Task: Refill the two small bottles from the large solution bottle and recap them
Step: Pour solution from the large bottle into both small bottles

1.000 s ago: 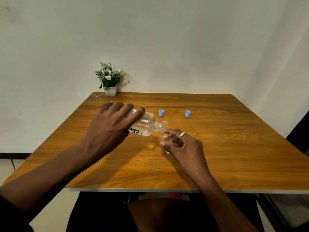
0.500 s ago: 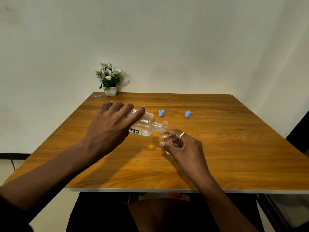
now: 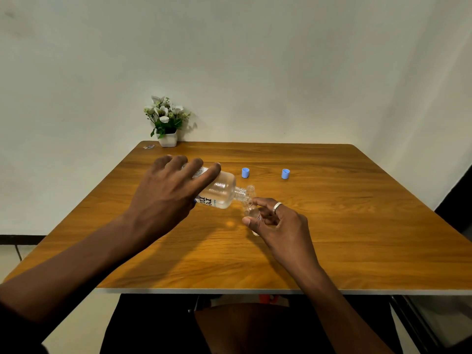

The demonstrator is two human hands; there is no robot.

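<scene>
My left hand (image 3: 166, 198) grips the clear large bottle (image 3: 219, 191), tipped sideways, neck at three o'clock meeting the tiny transparent small bottle (image 3: 251, 212) pinched by my right hand (image 3: 278, 223), mid-table (image 3: 357, 226).

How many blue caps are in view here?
2. The left cap stands on the table just beyond the large bottle; the right cap stands farther right. Others may be hidden.

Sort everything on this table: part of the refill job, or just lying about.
Job: large bottle in left hand; small bottle in right hand; second small bottle behind; blue cap; other blue cap.
Lying about: flower pot; small scrap.
</scene>
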